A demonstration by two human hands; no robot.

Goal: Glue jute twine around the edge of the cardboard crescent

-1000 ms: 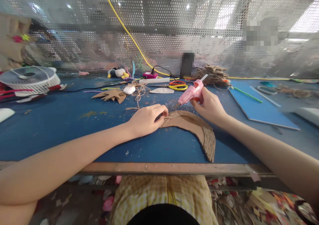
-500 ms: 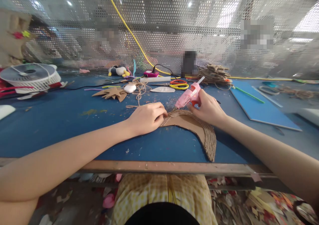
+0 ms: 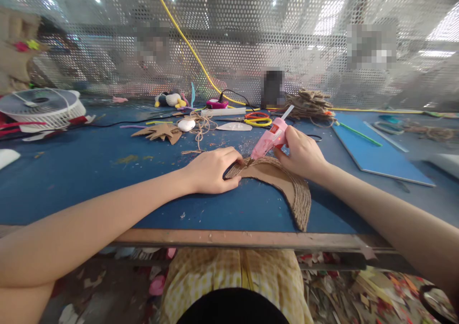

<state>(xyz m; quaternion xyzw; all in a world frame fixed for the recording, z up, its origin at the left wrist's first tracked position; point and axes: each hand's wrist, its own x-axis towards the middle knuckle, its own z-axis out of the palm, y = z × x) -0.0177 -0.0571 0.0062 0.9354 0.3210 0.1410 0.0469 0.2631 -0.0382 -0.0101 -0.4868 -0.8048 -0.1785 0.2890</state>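
Observation:
A crescent of brown cardboard lies flat near the table's front edge, with rows of jute twine along its outer curve. My left hand curls around the left end of the crescent, fingers on its far edge and thumb on the near side. In my right hand is a pink hot glue gun, tilted down to the left. Its nozzle meets the twine-covered band just right of my left fingertips. A clear glue stick sticks out of the gun's back end.
Behind my hands lie a tangle of twine, cardboard star shapes, a white case and yellow-handled scissors. A blue board rests at right, a white fan at left. Perforated metal sheeting stands behind.
My left thumb has moved away from the fingertips, uncovering the crescent's left end. The glue gun has shifted slightly down and left, its nozzle now at the twine.

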